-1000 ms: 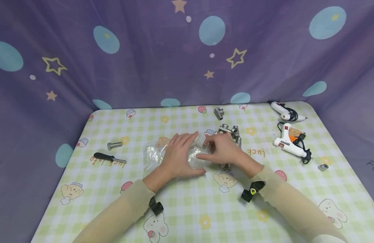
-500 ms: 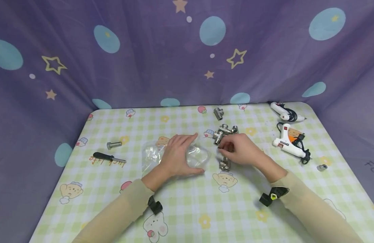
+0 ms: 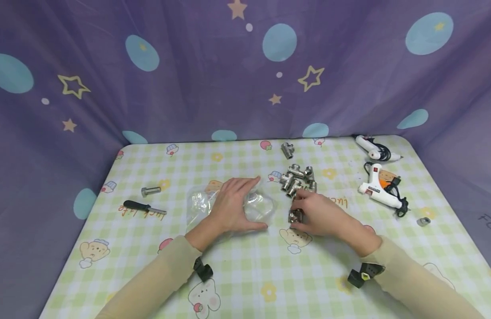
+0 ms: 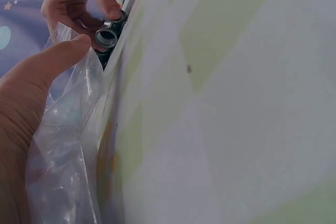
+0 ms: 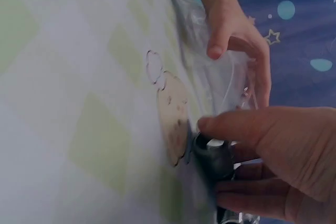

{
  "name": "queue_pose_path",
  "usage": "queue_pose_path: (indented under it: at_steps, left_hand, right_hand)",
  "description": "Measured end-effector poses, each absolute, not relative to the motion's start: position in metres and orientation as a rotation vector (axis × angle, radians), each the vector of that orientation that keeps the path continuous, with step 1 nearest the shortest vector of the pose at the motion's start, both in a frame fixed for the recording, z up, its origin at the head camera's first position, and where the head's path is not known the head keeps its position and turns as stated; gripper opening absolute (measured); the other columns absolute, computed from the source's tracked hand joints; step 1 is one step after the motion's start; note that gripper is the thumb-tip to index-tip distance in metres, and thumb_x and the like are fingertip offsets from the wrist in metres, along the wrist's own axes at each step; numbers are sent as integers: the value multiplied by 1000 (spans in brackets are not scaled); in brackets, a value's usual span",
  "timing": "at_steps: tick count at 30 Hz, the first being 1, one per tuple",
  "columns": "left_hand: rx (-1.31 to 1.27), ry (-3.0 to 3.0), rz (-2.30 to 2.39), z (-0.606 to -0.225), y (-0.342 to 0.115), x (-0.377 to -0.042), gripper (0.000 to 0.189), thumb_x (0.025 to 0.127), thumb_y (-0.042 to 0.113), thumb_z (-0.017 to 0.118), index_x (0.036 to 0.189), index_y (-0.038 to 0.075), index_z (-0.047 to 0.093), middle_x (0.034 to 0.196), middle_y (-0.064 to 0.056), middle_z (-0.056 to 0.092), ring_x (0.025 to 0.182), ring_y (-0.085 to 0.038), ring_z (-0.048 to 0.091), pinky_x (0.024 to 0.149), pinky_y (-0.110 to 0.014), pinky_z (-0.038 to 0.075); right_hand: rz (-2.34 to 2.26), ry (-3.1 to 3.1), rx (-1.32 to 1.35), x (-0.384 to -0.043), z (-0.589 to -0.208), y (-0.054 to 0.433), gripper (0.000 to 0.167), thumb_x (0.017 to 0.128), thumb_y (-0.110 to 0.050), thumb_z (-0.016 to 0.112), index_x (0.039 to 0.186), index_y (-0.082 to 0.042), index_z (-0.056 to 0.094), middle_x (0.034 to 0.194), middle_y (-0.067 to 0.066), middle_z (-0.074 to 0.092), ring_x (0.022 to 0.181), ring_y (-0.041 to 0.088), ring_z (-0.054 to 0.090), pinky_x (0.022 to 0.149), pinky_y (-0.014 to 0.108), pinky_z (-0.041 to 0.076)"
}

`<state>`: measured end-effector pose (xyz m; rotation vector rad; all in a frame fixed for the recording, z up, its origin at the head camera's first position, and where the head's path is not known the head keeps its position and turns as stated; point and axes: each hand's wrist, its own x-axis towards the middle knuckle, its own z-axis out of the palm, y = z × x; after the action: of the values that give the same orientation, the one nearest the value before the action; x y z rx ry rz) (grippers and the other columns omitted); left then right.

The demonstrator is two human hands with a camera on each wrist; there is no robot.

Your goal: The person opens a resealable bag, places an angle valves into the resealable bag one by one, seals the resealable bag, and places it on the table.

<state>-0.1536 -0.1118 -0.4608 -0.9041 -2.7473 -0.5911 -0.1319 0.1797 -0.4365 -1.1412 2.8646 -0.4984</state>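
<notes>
- Right hand (image 3: 323, 215): thumb and fingers pinching a metal fitting (image 3: 295, 216) on the tabletop (image 3: 237, 279), at the near end of the fitting pile (image 3: 294, 188).
- Left hand (image 3: 231, 210): fingers spread, thumb out, on a clear plastic bag (image 3: 199, 203); probably just steadying it.
- My read: this is the grab step, so next calls for a clean lift without dragging the neighbours.
- In the way: the pile right beyond it, plus floppy bag film between the 2 hands.
- Further out: 1 lone fitting (image 3: 287, 150) at the back, 2 white glue guns (image 3: 383, 196) and a small metal sleeve (image 3: 423, 221) off right, bolt (image 3: 151, 191) and screwdriver (image 3: 137, 205) left.
</notes>
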Motion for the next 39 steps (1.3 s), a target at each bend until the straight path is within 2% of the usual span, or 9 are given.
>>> queue_pose_path:
  at_steps: [4,10,16,22,27,30,33,39]
  left_hand:
    - [-909,-2745,-599,-462,-113,-153,129,55,76,91,160,16,48,147,-4,64,134,-27,59,123,-52,40]
    - [-923,-2770,-603,-461,-115,-153,128,56,76,91,160,14,48,149,-4,62,136,-28,57,125,-53,38]
    - [-951,-2775,-609,-460,-118,-155,128,56,76,91,160,15,48,150,-2,62,137,-28,56,125,-53,38]
    - [-995,-2748,-623,-460,-120,-158,128,56,76,91,160,16,48,150,-2,62,138,-27,56,123,-53,39]
    - [-997,-2749,-623,-460,-120,-158,128,55,77,91,160,17,48,150,-1,62,137,-27,57,123,-53,40]
    - [-993,-2755,-614,-461,-120,-158,129,55,77,91,161,17,48,150,-1,62,138,-27,56,123,-52,39]
    - [-993,-2754,-617,-461,-120,-157,129,56,77,91,161,17,47,150,-1,62,138,-27,56,123,-52,39]
    - [-973,-2784,-586,-461,-119,-157,134,55,79,91,162,14,45,150,-4,63,138,-28,56,124,-53,38]
  right_hand:
    - [-477,2847,-1169,-129,-436,178,26,78,-29,94,94,-16,78,100,0,62,77,7,59,71,30,59]
    - [-531,2803,-1132,-128,-434,176,27,80,-28,93,99,-16,78,108,1,64,82,7,60,75,30,59]
    - [-691,2734,-1115,-131,-431,176,27,86,-22,90,107,-12,76,101,-3,71,86,10,63,77,29,56]
    - [-875,2736,-1038,-140,-429,176,30,83,-18,91,106,-13,73,96,-5,70,84,11,66,78,28,58]
    - [-1040,2728,-1019,-150,-427,172,35,82,-13,90,113,-10,74,105,-1,69,87,13,71,78,29,63]
    - [-1130,2683,-1011,-155,-427,166,32,83,-12,88,112,-10,75,112,1,65,91,14,73,81,30,65]
    - [-1201,2644,-1015,-158,-428,157,28,84,-12,88,109,-11,75,112,2,63,94,13,74,83,31,66]
    - [-1239,2633,-1030,-162,-434,140,29,84,-13,89,110,-10,76,110,1,66,100,14,75,86,24,64]
